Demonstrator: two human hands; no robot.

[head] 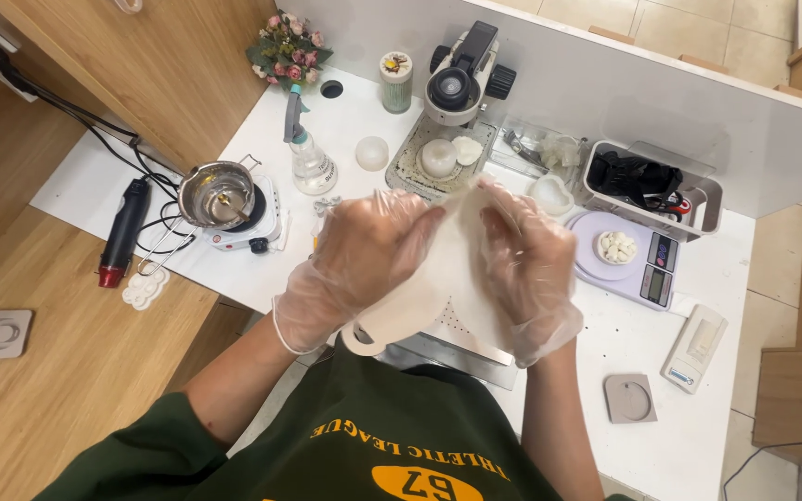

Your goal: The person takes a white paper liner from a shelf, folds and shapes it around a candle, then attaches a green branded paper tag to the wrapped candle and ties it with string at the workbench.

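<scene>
- A white worktop (698, 436) is being used to carry everything in view.
- A pale, floppy silicone mould (443, 288) is being held up above the worktop's near edge, between both hands.
- The left hand (359, 264), in a clear disposable glove, is being clenched on the mould's left side.
- The right hand (531, 269), gloved alike, is being closed around the mould's right side.
- A microscope (461, 79) is being kept at the back, behind the hands.
- A lilac kitchen scale (647, 269) with a small dish of white pieces (616, 247) is being kept just right of the right hand.
- A metal melting pot (217, 195) is being carried on a small hotplate (266, 227), left of the left hand.
</scene>
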